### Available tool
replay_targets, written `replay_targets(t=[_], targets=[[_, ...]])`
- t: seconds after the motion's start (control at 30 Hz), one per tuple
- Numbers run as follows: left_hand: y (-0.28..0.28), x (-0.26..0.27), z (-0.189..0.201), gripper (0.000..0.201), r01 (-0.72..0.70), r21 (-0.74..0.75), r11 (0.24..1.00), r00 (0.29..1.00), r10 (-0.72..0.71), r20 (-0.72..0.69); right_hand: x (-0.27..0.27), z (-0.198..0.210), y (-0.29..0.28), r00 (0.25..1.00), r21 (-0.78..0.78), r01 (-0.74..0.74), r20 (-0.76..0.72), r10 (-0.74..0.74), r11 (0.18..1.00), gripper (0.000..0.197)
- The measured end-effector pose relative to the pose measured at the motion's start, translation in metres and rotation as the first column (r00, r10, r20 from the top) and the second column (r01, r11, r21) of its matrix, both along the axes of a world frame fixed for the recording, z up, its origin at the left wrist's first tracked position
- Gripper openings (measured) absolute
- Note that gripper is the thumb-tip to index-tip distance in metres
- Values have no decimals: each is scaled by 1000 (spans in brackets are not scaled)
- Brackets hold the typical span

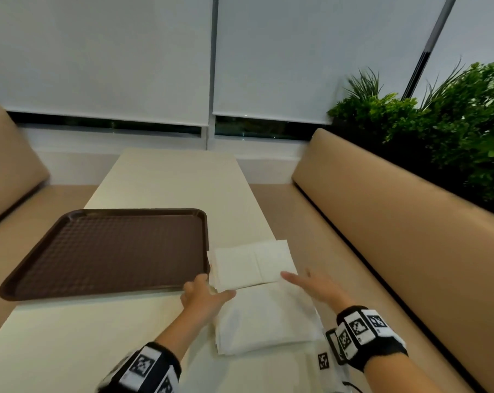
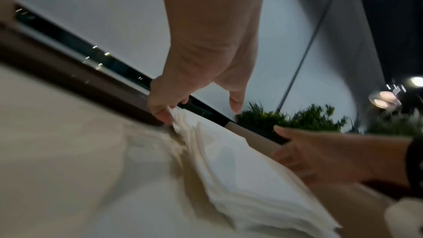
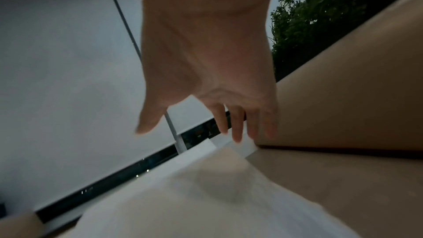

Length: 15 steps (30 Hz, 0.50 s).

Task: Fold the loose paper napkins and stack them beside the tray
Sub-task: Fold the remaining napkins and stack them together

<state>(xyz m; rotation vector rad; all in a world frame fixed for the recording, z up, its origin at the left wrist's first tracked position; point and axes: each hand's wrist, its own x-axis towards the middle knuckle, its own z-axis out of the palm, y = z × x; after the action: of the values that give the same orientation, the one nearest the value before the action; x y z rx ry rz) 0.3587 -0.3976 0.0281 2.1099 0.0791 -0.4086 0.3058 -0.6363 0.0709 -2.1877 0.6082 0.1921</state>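
The folded napkins (image 1: 248, 265) are lying in a stack just ahead of both grips, touching the right edge of the brown tray (image 1: 104, 251), which looks like the intended stacking spot. The unfolded pile (image 1: 265, 321) is sitting beneath and between the wrists on the surface (image 1: 70, 336), close for the next pick. The left hand (image 1: 203, 296) is relaxed open, its fingertips (image 2: 164, 115) touching the stack's near-left corner, probably squaring it. The right hand (image 1: 316, 285) is spread open, holding nothing, hovering beside the stack's right corner.

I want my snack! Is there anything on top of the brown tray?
Nothing lies on the brown textured plastic tray. The white folded paper napkins sit beside it on the cream table. What is underneath the tray is hidden.
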Motion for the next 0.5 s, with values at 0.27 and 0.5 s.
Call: replay_targets(t=[0.27, 0.5], targets=[[11, -30, -22, 82, -79, -209, 975, 967, 24, -255, -10, -45, 21, 991, -155, -37, -132, 16, 987, 93], [20, -35, -30, 86, -122, -225, 967, 956, 53, -289, -15, -47, 47, 974, -296, -56, -225, -13, 954, 111]])
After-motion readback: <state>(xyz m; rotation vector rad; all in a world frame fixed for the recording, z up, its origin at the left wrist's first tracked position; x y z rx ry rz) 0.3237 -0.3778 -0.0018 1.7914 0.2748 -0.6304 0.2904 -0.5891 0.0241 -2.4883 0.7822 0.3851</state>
